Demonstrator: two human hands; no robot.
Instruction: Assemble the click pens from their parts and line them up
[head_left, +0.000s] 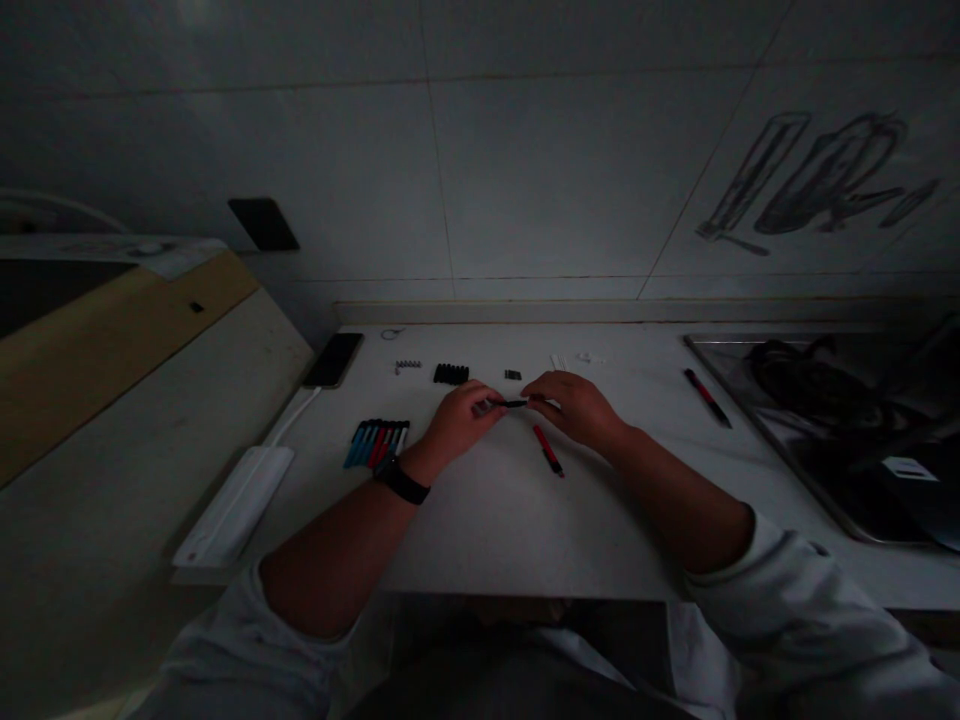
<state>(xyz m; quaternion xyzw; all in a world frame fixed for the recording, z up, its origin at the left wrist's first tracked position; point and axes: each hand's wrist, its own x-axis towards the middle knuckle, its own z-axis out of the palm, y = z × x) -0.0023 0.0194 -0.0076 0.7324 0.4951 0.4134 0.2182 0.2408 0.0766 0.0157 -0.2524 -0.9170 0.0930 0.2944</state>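
Over the middle of the counter, my left hand (459, 418) and my right hand (576, 408) pinch opposite ends of a slim black pen part (515, 404). Fingertips cover both of its ends. A red and black pen piece (548, 450) lies just below my right hand. Left of my left wrist is a row of blue, red and white pen barrels (379, 443) with dark ends. Beyond my hands lie a row of black pieces (451, 374), a group of small dark parts (513, 375) and some thin white sticks (558, 362).
Small spring-like parts (408, 365) lie at the back left, near a phone (334, 360). A white power strip (236, 505) runs along the left side. A red and black pen (706, 397) lies by the sink rim (757, 430) at right. The tiled wall (540, 180) bounds the back.
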